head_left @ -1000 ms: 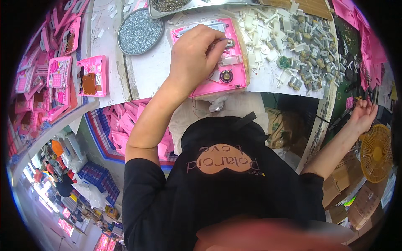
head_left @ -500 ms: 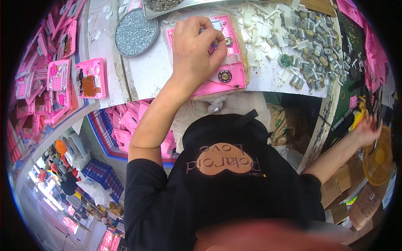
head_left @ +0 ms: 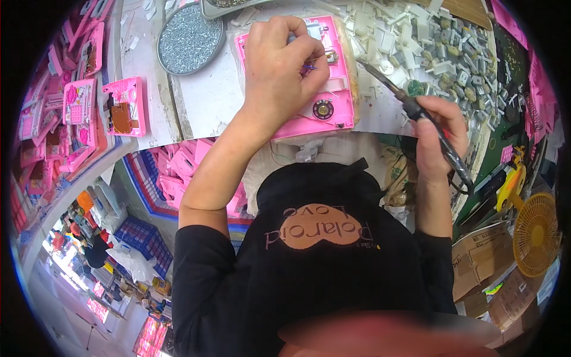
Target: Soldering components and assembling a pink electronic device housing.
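Head view, looking down on my bench: the pink casing (head_left: 297, 126) lies before me with its inner side up, and I take it as the middle of my clock. By my judgement the work on it is partway. A round black speaker (head_left: 323, 109) sits in it toward half past four, a small metal part (head_left: 331, 56) toward two, and a silver piece (head_left: 314, 30) toward one. What is left, as far as shows, is that the inside is uncovered and the soldering iron (head_left: 411, 106) is not on it; whether any joint is finished I cannot tell.

My left hand (head_left: 279, 77) is over the casing, fingers curled in and the thumb drawn close to the index finger. A bit of blue (head_left: 308, 66), perhaps wire, shows at the tips; whether I pinch it is hidden.

My right hand (head_left: 429, 149), at four o'clock, is wrapped round the iron's dark handle, thumb against fingers. Its tip points to ten, just beside the casing's right edge.

Loose white plastic pieces (head_left: 386, 44) lie toward two, grey metal motors (head_left: 458, 71) toward three, and a round dish (head_left: 180, 74) of small screws (head_left: 190, 41) toward ten.
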{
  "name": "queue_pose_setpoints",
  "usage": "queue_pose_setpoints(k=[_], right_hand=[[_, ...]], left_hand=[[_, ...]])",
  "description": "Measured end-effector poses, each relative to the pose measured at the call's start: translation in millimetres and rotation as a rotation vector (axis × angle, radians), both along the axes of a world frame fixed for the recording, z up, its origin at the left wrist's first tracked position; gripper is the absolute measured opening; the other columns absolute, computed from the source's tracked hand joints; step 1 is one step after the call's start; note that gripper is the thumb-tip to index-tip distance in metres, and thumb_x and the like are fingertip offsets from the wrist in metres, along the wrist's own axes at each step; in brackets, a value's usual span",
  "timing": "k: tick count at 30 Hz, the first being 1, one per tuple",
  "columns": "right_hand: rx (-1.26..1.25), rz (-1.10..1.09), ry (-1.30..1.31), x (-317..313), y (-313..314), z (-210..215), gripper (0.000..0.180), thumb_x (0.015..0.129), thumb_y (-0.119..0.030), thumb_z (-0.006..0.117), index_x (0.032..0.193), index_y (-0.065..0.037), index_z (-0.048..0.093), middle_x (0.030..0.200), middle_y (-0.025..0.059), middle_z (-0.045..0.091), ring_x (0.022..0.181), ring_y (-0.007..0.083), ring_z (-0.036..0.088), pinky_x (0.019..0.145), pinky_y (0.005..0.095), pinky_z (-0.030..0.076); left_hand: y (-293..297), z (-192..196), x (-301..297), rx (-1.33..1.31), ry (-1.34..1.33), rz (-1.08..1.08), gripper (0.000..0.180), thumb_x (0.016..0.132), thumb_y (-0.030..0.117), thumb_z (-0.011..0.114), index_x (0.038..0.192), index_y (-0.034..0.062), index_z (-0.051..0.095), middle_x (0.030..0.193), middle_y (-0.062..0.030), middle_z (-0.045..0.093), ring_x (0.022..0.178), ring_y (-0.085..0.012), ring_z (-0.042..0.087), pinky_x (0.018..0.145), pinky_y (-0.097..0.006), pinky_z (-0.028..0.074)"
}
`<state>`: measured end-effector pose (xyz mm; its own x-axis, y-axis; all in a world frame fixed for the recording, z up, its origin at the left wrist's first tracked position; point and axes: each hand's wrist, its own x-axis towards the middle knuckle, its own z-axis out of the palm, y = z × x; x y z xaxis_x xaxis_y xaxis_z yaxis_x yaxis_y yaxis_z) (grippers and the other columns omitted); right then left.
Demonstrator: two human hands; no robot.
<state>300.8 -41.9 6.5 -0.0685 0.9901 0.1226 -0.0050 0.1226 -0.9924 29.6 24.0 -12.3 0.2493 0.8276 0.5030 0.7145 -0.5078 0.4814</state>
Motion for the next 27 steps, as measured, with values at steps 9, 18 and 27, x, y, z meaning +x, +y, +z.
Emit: queue_pose_setpoints(k=[9,18,27], right_hand=[[0.087,0.077,-0.182,-25,17,-8,0.028,0.091,-0.003,0.072,0.118,0.003,0.067,0.096,0.0045,0.070,0.079,0.0063,0.059,0.071,0.0208,0.047],[0.191,0.082,-0.271,-29,21,-11,0.028,0.088,-0.006,0.076,0.114,0.002,0.070,0.088,0.0039,0.068,0.072,0.0083,0.058,0.065,0.0215,0.046],[0.397,0.119,-0.351,-26,28,-7,0.029,0.083,-0.005,0.078,0.110,0.003,0.070,0.078,0.0074,0.066,0.062,0.0139,0.056,0.055,0.0246,0.042]], left_hand=[[1,-5,0,0.033,-0.056,0.001,0.012,0.069,0.011,0.077,0.077,0.0101,0.069,0.097,-0.0049,0.059,0.089,-0.0280,0.051,0.078,-0.040,0.043],[1,-6,1,0.049,-0.060,0.006,0.012,0.069,0.010,0.077,0.077,0.0105,0.068,0.099,-0.0047,0.059,0.088,-0.0279,0.051,0.076,-0.041,0.043],[1,-6,1,0.074,-0.044,0.006,0.012,0.069,0.010,0.077,0.076,0.0105,0.067,0.098,-0.0045,0.058,0.087,-0.0277,0.051,0.076,-0.041,0.043]])
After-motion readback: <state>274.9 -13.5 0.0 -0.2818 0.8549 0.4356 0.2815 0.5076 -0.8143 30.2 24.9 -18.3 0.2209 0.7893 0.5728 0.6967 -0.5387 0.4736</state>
